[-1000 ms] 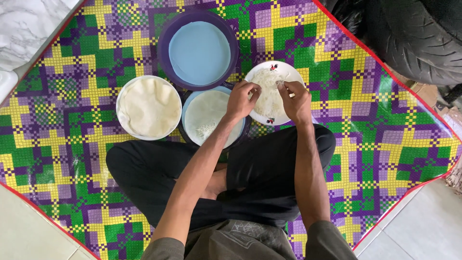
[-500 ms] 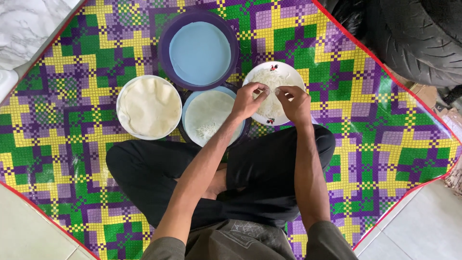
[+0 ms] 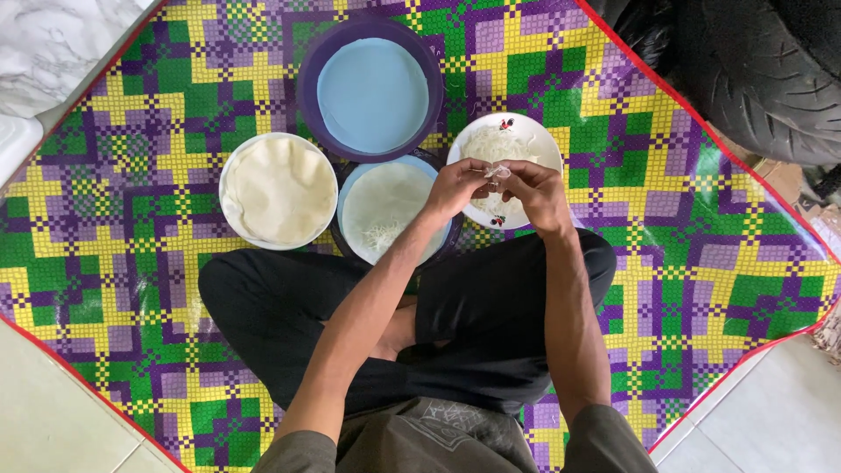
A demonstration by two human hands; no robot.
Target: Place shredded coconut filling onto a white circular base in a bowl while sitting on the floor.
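Note:
My left hand (image 3: 457, 187) and my right hand (image 3: 530, 193) meet over the near edge of a white plate (image 3: 543, 144) of pale noodles, both pinching a small tuft of noodles (image 3: 496, 172) between the fingertips. Left of them lies a blue plate (image 3: 435, 241) bearing a thin round wrapper (image 3: 385, 200) with a little heap of noodles on its near part. A white bowl (image 3: 229, 197) holds a stack of pale wrappers (image 3: 279, 188). Beyond sits a purple basin (image 3: 308, 83) of water.
I sit cross-legged in dark trousers on a purple, green and yellow checked mat (image 3: 701, 254) with a red edge. A black tyre (image 3: 762, 70) lies at the top right. Pale floor tiles (image 3: 44, 420) border the mat.
Both hands have lifted slightly off the noodle plate and drawn together, now pulling a small tuft of noodles between their fingertips.

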